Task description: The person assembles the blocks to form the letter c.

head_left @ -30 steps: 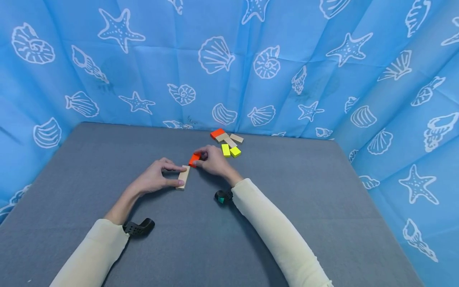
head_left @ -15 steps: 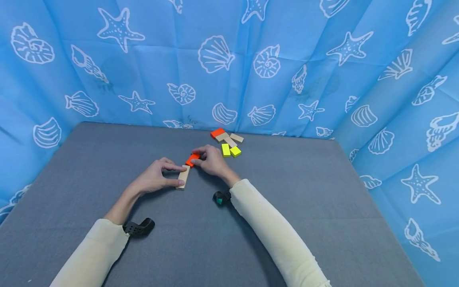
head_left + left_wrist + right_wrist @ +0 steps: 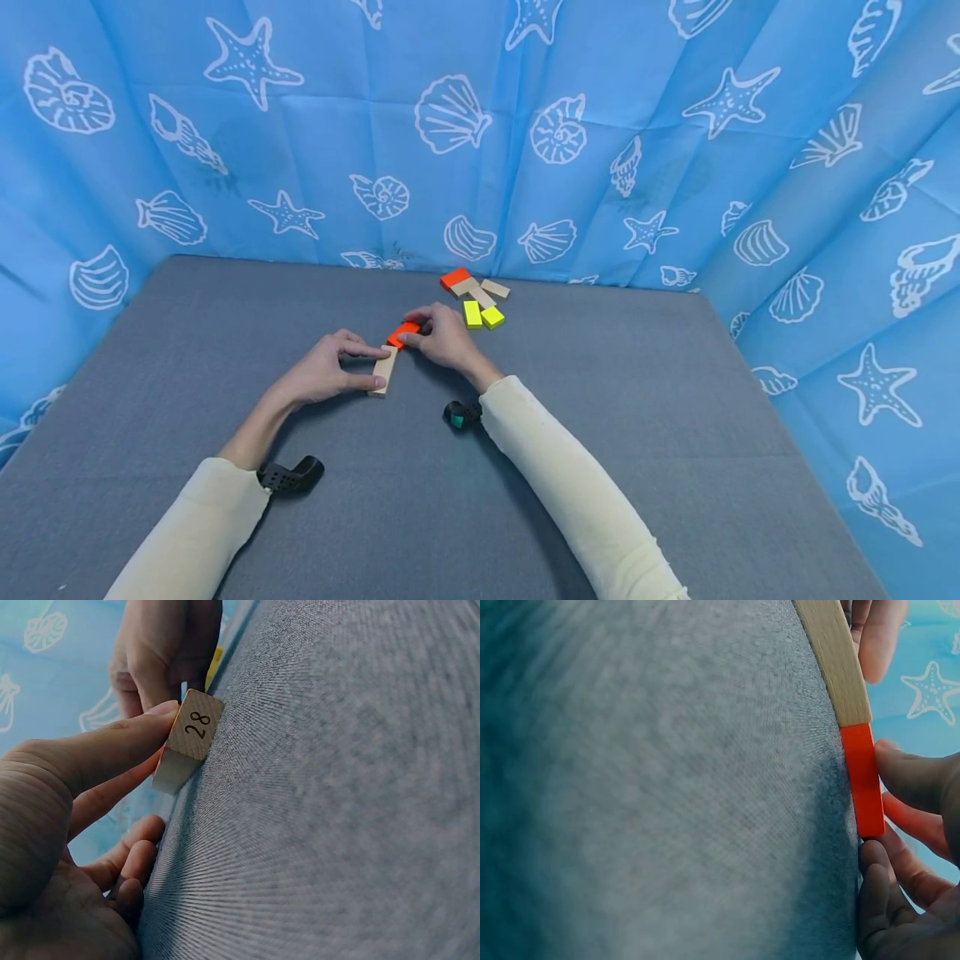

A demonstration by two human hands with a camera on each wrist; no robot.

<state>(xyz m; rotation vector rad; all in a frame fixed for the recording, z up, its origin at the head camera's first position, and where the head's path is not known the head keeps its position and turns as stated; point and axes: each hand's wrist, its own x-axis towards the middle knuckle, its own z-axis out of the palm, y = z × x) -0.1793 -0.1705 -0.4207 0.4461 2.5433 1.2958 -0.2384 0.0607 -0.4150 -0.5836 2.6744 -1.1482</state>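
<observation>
A plain wooden block point(image 3: 386, 372) lies flat on the grey tabletop; its end face, marked 28, shows in the left wrist view. My left hand point(image 3: 326, 368) presses on the block's top, with thumb and index finger extended and spread along its length. An orange block point(image 3: 402, 334) meets the far end of the wooden one. In the right wrist view the orange block point(image 3: 864, 780) and the wooden block point(image 3: 838, 656) stand end to end in a slightly bent line. My right hand point(image 3: 448, 337) holds the orange block between thumb and fingers.
Beyond my right hand lies a loose group: another orange block point(image 3: 454, 277), several plain wooden blocks point(image 3: 495, 288) and two yellow blocks point(image 3: 472, 314). Blue curtains point(image 3: 480, 133) with white shells and starfish hang along the back and right edges of the grey table point(image 3: 675, 400).
My right hand has shifted slightly left, bringing the orange block up to the wooden block's far end and turning it a little. My left hand and the wooden block have stayed put.
</observation>
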